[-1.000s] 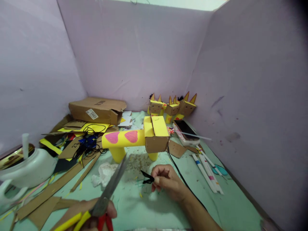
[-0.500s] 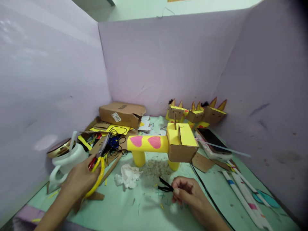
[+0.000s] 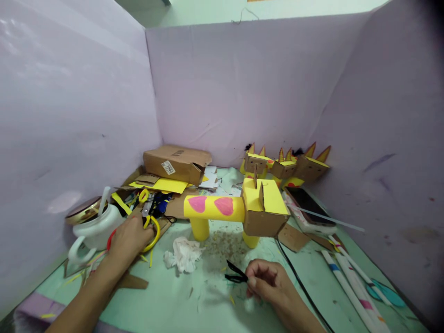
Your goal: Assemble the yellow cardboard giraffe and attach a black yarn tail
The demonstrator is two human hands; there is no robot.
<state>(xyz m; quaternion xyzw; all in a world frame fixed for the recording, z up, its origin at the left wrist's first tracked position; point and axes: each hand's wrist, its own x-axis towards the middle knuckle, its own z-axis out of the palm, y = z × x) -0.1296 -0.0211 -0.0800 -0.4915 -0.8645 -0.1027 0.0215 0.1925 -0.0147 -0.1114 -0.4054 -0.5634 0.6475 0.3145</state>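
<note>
My left hand point(image 3: 129, 237) rests low on the cardboard scraps at the left, fingers around the yellow and red handles of the scissors point(image 3: 150, 221), whose blades lie among the clutter. My right hand point(image 3: 267, 282) is at the front middle, pinching a small black strip point(image 3: 234, 274) just above the green table. Behind both hands stands a yellow cardboard animal point(image 3: 239, 210) with two pink hearts on its tube body and a box head.
A white jug with a gold lid point(image 3: 90, 225) stands left of my left hand. A crumpled tissue point(image 3: 183, 254) lies between the hands. A brown box point(image 3: 176, 163), small cardboard figures point(image 3: 285, 165), a phone point(image 3: 307, 202), markers point(image 3: 350, 277) and a black cord point(image 3: 300, 282) lie around.
My left hand carried the scissors from the front middle out to the left and lowered them onto the scraps. The view turned left. My right hand kept the black strip.
</note>
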